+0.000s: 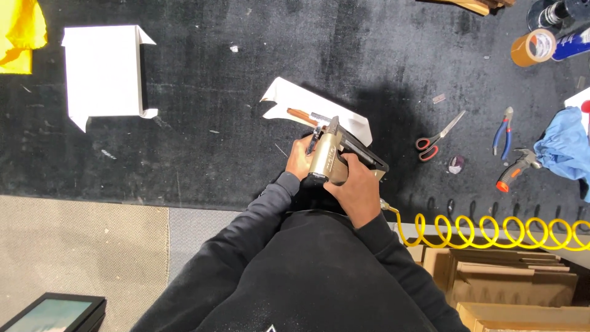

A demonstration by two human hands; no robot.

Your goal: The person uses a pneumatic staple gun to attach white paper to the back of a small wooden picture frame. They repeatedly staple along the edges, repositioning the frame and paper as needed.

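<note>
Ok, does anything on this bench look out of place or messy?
Mostly small things. A torn, crumpled white paper sheet lies under the pneumatic stapler that the left hand and right hand hold. White scraps dot the black mat, and a blue cloth lies bunched beside the hammer.

A white folded carton [104,74] lies far left of the brown cardboard boxes [510,283], which are stacked at lower right.
</note>
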